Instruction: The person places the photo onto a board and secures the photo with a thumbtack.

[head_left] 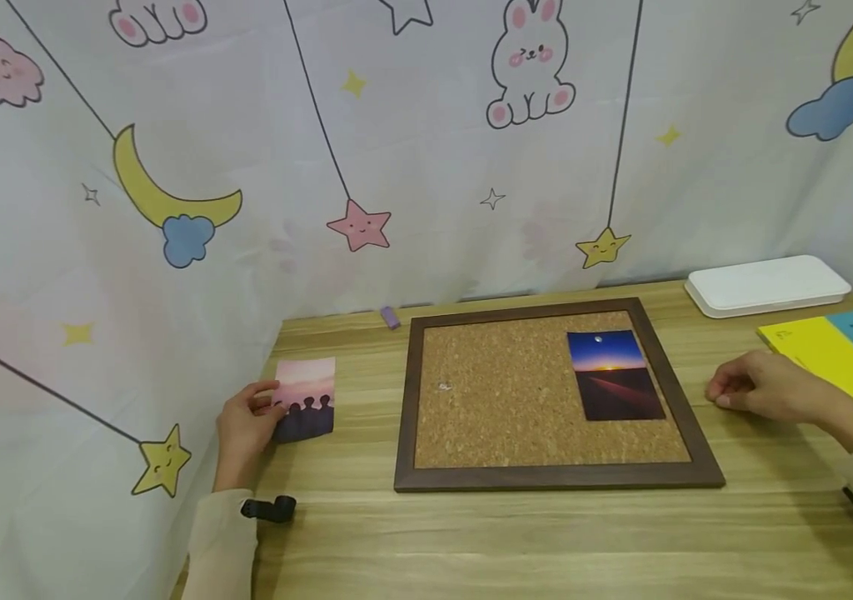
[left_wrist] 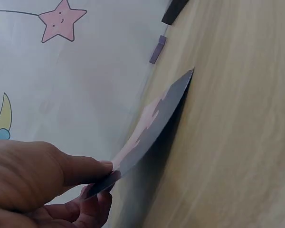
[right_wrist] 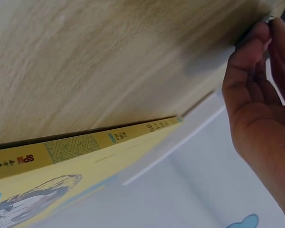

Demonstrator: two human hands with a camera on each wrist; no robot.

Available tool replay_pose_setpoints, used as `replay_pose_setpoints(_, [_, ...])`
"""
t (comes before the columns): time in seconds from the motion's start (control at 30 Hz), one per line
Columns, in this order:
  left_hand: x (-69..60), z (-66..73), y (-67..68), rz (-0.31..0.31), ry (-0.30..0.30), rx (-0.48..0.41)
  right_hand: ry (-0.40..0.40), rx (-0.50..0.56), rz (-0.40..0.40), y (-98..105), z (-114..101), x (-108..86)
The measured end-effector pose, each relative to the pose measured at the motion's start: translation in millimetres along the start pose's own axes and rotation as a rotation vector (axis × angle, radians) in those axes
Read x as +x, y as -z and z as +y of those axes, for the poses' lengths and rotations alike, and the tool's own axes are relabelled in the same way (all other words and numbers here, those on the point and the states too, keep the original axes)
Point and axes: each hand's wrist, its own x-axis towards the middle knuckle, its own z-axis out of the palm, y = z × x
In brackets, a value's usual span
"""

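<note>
The left hand pinches the left edge of a pink photo, tilted above the table; a strip of wood parts it from the corkboard. Beyond the board's right edge, the right hand narrowly pinches what may be a pin. A white case lies behind.

One photo is pink over dark silhouettes, the cork speckled tan, its frame dark brown.
</note>
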Motion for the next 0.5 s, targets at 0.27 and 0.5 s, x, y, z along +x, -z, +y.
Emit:
replay_pose_setpoints(0.27, [-0.8,6.8,0.6,-0.036,0.086,-0.184,0.012,0.028,0.055,6,-10,3.7])
replay_pose_setpoints(0.5, [-8.1,33.3,4.6,-0.13,0.105,-0.307,0.073,0.055,0.14,7,-26,16.9])
